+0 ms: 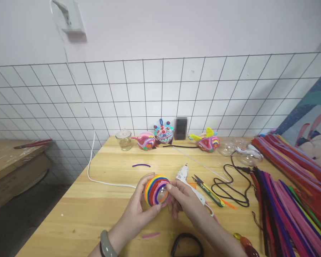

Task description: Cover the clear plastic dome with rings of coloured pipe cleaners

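A clear plastic ball [163, 193] is partly wrapped in rainbow rings of pipe cleaner [150, 189], with a bare see-through patch facing me. My left hand [139, 205] cups it from the left, thumb along the lower rim. From the right, my right hand [184, 198] presses its fingertips against a purple pipe cleaner [158, 192] at the edge of the bare patch. Its lower fingers are curled, and what lies behind them is hidden. Just beyond my right hand lies a white glue gun [182, 174], its handle partly covered by that hand.
Green-handled thread snips [208, 191] and a coiled black cord [231, 185] lie right. Bundled pipe cleaners [280, 210] fill the right side. Finished fuzzy figures [164, 132], a lidded glass cup [123, 140] and clear balls [227, 148] line the back. A white cable [109, 184] crosses the left.
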Tool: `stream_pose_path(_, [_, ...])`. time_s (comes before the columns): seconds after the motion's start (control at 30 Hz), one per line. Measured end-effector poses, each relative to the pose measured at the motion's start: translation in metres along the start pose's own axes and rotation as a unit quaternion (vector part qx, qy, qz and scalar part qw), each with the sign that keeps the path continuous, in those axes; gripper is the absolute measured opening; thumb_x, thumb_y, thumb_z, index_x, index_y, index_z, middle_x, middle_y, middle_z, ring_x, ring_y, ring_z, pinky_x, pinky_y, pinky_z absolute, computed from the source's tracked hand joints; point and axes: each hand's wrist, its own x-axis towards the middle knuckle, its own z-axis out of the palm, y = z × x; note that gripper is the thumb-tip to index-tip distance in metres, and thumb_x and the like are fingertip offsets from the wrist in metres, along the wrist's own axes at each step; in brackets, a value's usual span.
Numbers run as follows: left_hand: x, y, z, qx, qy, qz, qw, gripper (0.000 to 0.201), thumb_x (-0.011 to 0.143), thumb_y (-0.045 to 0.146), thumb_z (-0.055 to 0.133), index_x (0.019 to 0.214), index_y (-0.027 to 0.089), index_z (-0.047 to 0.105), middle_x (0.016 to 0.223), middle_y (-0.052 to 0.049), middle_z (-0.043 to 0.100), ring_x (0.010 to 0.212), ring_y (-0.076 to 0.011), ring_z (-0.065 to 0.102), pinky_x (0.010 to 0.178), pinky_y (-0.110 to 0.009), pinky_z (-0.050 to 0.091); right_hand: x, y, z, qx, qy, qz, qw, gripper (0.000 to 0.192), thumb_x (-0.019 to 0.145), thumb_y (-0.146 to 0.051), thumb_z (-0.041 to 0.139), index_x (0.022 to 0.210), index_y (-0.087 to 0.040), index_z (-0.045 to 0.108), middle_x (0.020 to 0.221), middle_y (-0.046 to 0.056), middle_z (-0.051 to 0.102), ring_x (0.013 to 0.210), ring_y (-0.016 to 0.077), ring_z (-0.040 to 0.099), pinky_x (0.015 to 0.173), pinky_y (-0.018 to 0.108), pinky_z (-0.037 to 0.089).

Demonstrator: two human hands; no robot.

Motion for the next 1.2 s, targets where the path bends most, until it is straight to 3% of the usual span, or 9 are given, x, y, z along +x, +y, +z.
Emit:
stream_pose_path(0.33, [0.0005,0.0037,0.0008,0.026,-0.011,0.006,1.000,0.061,0.082,0.033,0.067,0.134,0.026,0.036,0.141,-0.012,0.047,0.128,-0.0284,0.048,0.109,-0.043,0.035,-0.0004,-0.0003,-0.0006,-0.004,0.002,0.007,1.000,0.054,0.065,-0.071,0.059,0.079,-0.020,0.049,0.042,-0.007,0.056,0.031,0.0080,0.046,0.034,0.019,0.028])
stream_pose_path(0.73, [0.0017,-0.0016,0.0017,0.036,-0.016,0.001,0.999,0.075,0.075,0.032,0.074,0.138,0.024,0.035,0.141,-0.015,0.048,0.128,-0.0330,0.048,0.110,-0.049,0.035,0.0008,0.0011,-0.0055,-0.013,-0.003,0.023,1.000,0.051,0.069,-0.071,0.056,0.071,-0.021,0.050,0.041,-0.005,0.057,0.029,0.0079,0.047,0.034,0.019,0.030])
stream_pose_path(1.0, [0.0011,0.0001,-0.0019,-0.042,-0.035,-0.002,0.998,0.060,0.085,0.046,0.061,0.136,0.025,0.037,0.139,-0.011,0.050,0.128,-0.0304,0.046,0.109,-0.044,0.034,0.0020,0.0049,-0.0068,-0.045,-0.003,0.013,0.999,0.051,0.073,-0.070,0.052,0.078,-0.019,0.051,0.041,-0.005,0.057,0.030,0.0086,0.048,0.034,0.019,0.031])
stream_pose_path(1.2, [0.0009,0.0033,-0.0027,-0.069,-0.002,-0.015,0.997,0.044,0.086,0.049,0.057,0.123,0.027,0.044,0.136,-0.009,0.048,0.126,-0.0279,0.046,0.105,-0.040,0.038,-0.0022,0.0092,-0.0011,-0.101,0.023,-0.040,0.994,0.048,0.077,-0.065,0.052,0.088,-0.019,0.051,0.047,-0.006,0.055,0.034,0.0085,0.047,0.036,0.020,0.035])
